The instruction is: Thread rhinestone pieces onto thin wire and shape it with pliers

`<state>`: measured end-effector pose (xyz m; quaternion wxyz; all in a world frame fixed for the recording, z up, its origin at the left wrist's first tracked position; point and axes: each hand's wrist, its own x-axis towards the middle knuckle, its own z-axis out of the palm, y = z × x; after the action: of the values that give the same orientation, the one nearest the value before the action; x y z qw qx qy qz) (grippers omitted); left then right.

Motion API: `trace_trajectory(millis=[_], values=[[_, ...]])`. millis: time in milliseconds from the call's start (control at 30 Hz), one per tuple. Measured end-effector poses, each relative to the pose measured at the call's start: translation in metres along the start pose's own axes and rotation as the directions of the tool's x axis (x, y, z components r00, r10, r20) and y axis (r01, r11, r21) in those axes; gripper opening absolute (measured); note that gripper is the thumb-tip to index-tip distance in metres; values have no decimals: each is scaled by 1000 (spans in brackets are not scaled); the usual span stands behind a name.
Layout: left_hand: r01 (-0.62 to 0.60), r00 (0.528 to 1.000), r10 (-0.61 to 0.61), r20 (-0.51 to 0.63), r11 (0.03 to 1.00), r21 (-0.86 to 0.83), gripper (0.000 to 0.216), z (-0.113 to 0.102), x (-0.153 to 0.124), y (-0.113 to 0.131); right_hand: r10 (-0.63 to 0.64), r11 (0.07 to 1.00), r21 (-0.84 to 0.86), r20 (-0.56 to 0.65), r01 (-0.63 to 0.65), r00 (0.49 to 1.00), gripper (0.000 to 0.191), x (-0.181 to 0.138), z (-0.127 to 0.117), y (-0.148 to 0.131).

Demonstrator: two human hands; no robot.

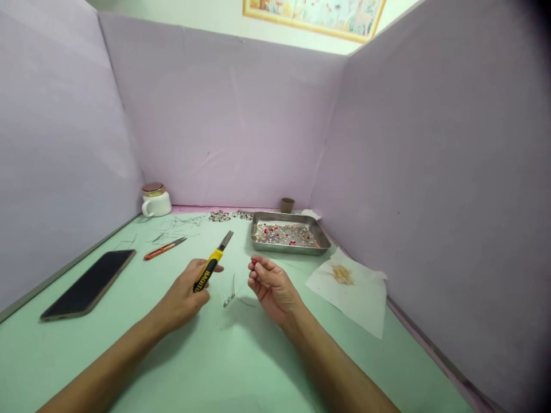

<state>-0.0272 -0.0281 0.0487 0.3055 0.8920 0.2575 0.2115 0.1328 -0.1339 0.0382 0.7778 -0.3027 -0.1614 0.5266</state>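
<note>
My left hand (188, 289) is closed around a yellow and black utility knife (210, 266), its blade out and pointing up and to the right. Just to the right, my right hand (269, 285) is curled, its fingertips pinching a small red bead (253, 261). A thin clear thread with a small silver piece (229, 298) hangs down and loops on the green table between the two hands. A steel tray (291, 244) of red and silver beads sits just beyond my right hand.
A dark phone (90, 284) lies at the left. Orange thread snips (164, 248) and wire scraps lie behind the knife. A white lidded mug (155, 201), finished bead pieces (219, 216) and a small brown cup (287, 205) stand at the back. White paper (357, 292) lies right. Lilac partition walls enclose the table.
</note>
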Motion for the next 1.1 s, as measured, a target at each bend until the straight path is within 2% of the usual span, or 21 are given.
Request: trace_trajectory(millis=[67,133,367,567,700,800,933,1000,1100], values=[[-130,991,131,14,990,-62,54,5,-4,6,-19,1000,-2,-5,19,1000,22,0,0,-1],[-234,972,234,2,972,-29,59,10,-6,8,-29,1000,-10,-15,29,999,22,1,-1,-3],[-379,911,408,-67,888,260,69,18,-11,5,-31,999,6,-31,31,999,24,2,-6,-5],[-404,883,460,-91,845,349,67,14,-10,6,-98,993,-62,-4,98,995,22,1,-4,-6],[-400,857,478,-195,854,332,54,19,-10,1,-143,978,-146,34,147,989,21,-1,-3,-7],[-349,863,415,-288,902,256,37,24,-13,3,-151,973,-164,63,160,986,20,-2,-3,-7],[-229,907,269,-323,960,158,24,26,-14,7,-143,972,-176,74,154,987,20,-3,-3,-8],[-220,912,272,-308,956,195,30,27,-12,6,-136,974,-177,60,144,989,20,-3,-3,-9],[-272,900,357,-250,908,319,50,28,-10,2,-127,977,-170,39,132,991,20,-3,-3,-9]])
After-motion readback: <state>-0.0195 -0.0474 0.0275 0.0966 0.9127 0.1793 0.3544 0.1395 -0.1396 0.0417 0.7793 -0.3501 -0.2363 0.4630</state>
